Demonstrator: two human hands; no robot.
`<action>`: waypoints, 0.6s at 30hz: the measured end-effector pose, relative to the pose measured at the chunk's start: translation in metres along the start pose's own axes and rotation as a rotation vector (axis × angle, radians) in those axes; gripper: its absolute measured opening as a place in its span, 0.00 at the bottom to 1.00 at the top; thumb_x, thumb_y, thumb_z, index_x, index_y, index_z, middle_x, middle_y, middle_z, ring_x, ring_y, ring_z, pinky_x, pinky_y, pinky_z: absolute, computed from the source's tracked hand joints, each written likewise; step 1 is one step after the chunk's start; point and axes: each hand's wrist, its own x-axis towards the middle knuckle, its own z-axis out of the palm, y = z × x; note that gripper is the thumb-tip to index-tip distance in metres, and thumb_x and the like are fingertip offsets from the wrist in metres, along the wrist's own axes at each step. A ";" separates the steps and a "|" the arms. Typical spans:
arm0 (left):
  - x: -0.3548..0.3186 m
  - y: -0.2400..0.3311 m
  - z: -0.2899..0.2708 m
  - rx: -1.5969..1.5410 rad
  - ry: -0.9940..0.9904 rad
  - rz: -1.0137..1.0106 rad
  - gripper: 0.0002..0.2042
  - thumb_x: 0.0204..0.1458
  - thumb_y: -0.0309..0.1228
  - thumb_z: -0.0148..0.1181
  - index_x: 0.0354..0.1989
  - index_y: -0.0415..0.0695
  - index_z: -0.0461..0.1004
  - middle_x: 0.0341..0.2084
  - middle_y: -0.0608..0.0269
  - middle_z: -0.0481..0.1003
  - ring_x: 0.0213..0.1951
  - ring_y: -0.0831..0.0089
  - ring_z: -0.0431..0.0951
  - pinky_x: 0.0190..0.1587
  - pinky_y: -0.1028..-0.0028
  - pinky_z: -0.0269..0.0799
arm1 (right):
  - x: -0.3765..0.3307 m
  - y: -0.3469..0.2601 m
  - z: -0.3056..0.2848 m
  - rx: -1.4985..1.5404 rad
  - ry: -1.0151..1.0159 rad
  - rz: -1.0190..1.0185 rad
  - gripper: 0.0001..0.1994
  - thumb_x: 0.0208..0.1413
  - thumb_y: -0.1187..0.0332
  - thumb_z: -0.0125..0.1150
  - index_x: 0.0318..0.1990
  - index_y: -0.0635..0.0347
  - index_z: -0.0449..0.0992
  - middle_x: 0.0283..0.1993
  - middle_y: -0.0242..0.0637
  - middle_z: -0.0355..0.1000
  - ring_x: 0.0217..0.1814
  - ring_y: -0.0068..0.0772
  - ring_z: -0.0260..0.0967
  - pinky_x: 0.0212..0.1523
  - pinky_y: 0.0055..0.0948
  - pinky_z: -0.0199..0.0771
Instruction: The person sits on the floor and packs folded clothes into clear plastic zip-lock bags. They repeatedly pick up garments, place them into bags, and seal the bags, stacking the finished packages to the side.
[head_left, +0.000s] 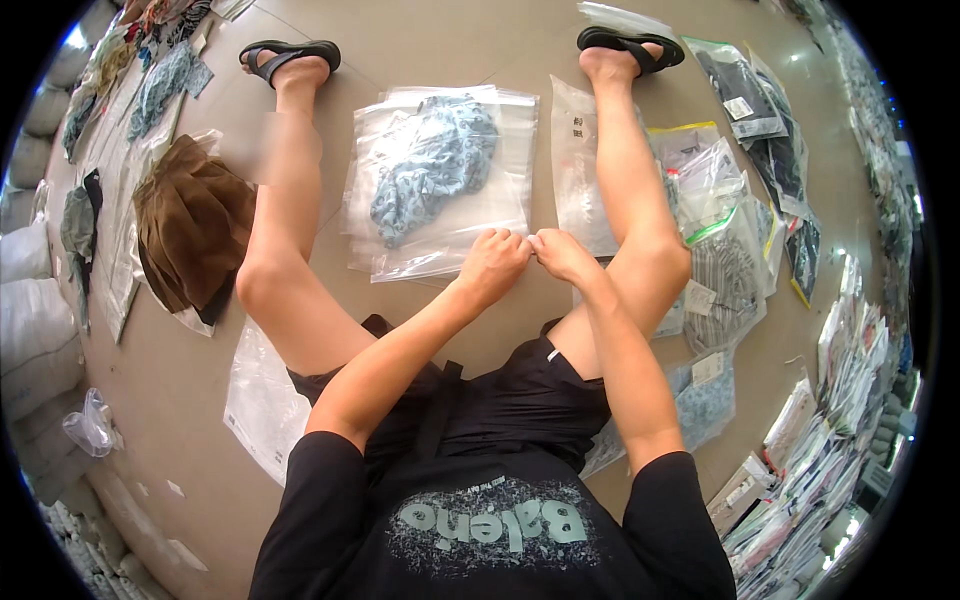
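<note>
While I sit on the floor, both my left hand [490, 262] and right hand [562, 255] pinch shut on the clear bag's [440, 180] near edge, fingers closed to press it flat; brown garment [190, 225] lies left of it.

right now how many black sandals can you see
2: left sandal on the foot at top left, right sandal on the foot at top right, both on the floor.

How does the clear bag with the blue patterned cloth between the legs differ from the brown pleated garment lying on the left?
The clear plastic bag with blue patterned cloth is packed, tops a stack of bags, and both the left hand and right hand pinch its near edge. The brown pleated garment lies loose, only partly on plastic, outside the left leg, untouched. Both rest on the tan floor.
</note>
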 end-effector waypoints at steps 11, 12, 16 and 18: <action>-0.098 -0.100 -0.077 0.147 -0.360 -0.080 0.00 0.54 0.24 0.62 0.33 0.43 0.77 0.30 0.56 0.82 0.35 0.57 0.87 0.38 0.60 0.81 | -0.009 0.003 -0.019 -0.248 0.182 0.149 0.16 0.72 0.60 0.56 0.48 0.67 0.81 0.49 0.59 0.81 0.53 0.65 0.79 0.54 0.56 0.78; -0.104 -0.106 -0.085 0.144 -0.378 -0.073 0.00 0.55 0.24 0.62 0.33 0.43 0.77 0.30 0.55 0.82 0.35 0.56 0.87 0.38 0.60 0.82 | -0.008 -0.008 -0.023 -0.206 0.279 0.088 0.16 0.70 0.61 0.59 0.51 0.67 0.80 0.49 0.59 0.81 0.54 0.63 0.79 0.55 0.55 0.78; -0.119 -0.115 -0.084 -0.014 -0.440 -0.082 0.06 0.60 0.29 0.61 0.34 0.41 0.75 0.28 0.55 0.78 0.33 0.51 0.83 0.38 0.55 0.79 | 0.039 -0.061 -0.037 0.103 0.567 -0.133 0.23 0.63 0.62 0.68 0.59 0.67 0.74 0.53 0.54 0.79 0.57 0.58 0.78 0.56 0.50 0.78; -0.087 -0.103 -0.097 -0.086 -0.518 -0.165 0.07 0.62 0.30 0.62 0.36 0.40 0.75 0.30 0.54 0.78 0.36 0.50 0.82 0.41 0.53 0.78 | 0.101 -0.041 -0.032 0.136 0.711 -0.162 0.32 0.58 0.53 0.74 0.61 0.67 0.73 0.56 0.54 0.79 0.59 0.55 0.79 0.58 0.49 0.79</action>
